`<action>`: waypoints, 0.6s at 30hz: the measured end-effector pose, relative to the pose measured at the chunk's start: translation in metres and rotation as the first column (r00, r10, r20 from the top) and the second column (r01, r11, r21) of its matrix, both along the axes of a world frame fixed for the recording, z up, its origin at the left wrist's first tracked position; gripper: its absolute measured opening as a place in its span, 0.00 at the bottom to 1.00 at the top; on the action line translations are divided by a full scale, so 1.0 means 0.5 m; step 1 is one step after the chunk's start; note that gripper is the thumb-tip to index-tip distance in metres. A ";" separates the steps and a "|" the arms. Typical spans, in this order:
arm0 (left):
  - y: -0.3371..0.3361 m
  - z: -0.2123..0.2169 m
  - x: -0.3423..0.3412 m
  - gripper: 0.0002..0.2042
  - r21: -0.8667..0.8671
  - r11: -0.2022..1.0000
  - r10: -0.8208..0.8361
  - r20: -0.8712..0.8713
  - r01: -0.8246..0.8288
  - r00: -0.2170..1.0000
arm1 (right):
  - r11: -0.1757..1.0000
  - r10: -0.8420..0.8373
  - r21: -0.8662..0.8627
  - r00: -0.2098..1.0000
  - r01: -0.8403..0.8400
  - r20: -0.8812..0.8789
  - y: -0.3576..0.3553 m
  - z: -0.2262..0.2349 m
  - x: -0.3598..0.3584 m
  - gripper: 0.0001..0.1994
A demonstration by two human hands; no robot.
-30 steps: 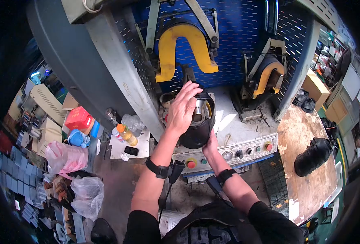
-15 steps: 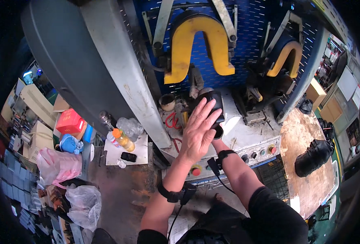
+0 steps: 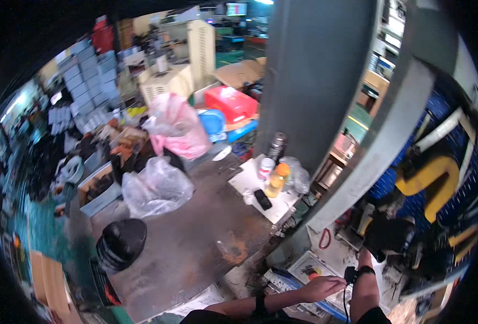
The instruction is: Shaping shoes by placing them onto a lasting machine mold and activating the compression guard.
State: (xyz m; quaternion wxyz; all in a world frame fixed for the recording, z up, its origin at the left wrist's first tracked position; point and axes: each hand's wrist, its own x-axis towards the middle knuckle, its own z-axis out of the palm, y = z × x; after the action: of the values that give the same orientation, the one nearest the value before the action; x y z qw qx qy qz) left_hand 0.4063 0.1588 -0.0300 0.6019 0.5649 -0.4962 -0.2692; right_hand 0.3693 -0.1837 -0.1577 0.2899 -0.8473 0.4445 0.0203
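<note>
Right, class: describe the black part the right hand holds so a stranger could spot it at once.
Start at the yellow arch-shaped guard on the blue machine panel at the right. Just below and left of it, the right hand grips the black part. It is the only dark, bulky, rounded piece there, above the pale machine table.

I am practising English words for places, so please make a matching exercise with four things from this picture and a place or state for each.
Things:
1. left hand
2. right hand
3. orange bottle
4. clear plastic bag

Places or states:
a. on the floor, beside an open box
b. over the control panel, near its red button
c. standing on a small white board, next to a dark flat device
d. on a black rounded part in the machine

Pairs: 1-b, 2-d, 3-c, 4-a
</note>
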 end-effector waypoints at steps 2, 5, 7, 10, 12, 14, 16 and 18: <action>0.000 0.028 0.012 0.16 -0.020 1.000 0.021 0.031 -0.021 0.999 | 0.971 -0.177 0.212 0.934 0.114 0.310 -0.078 -0.035 -0.036 0.23; 0.017 0.042 0.040 0.16 -0.026 0.993 0.117 0.059 -0.116 0.991 | 0.999 0.014 0.045 0.975 -0.024 0.220 -0.073 0.016 -0.010 0.26; 0.019 0.025 0.051 0.15 0.039 0.982 0.178 0.095 -0.182 0.979 | 1.000 0.029 -0.007 0.974 -0.028 0.224 -0.083 -0.008 -0.015 0.26; 0.016 -0.016 0.038 0.16 0.030 0.983 0.176 0.081 -0.179 0.981 | 0.996 0.020 -0.093 0.972 0.002 0.236 -0.174 -0.066 -0.028 0.27; 0.033 -0.021 0.027 0.17 0.003 0.981 0.195 0.075 -0.196 0.978 | 0.998 -0.054 0.036 0.941 0.044 0.333 -0.275 -0.109 -0.030 0.26; 0.039 -0.014 0.011 0.18 0.069 0.989 0.124 0.055 -0.127 0.991 | 0.976 -0.194 0.177 0.882 0.129 0.429 -0.332 -0.145 -0.066 0.25; 0.060 -0.012 0.010 0.19 0.089 0.992 0.090 0.012 -0.090 0.996 | 0.932 -0.318 0.322 0.803 0.167 0.503 -0.339 -0.171 -0.049 0.24; 0.064 -0.008 0.007 0.20 0.143 0.987 0.077 0.008 -0.077 0.997 | 0.849 -0.462 0.495 0.713 0.184 0.528 -0.240 -0.244 0.007 0.23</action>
State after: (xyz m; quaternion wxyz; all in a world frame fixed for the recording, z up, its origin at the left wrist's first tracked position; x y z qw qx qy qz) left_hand 0.4096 0.1907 -0.0337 0.5693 0.6256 -0.4541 -0.2799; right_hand 0.3728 -0.3035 -0.2795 0.5897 -0.6309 0.4516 -0.2243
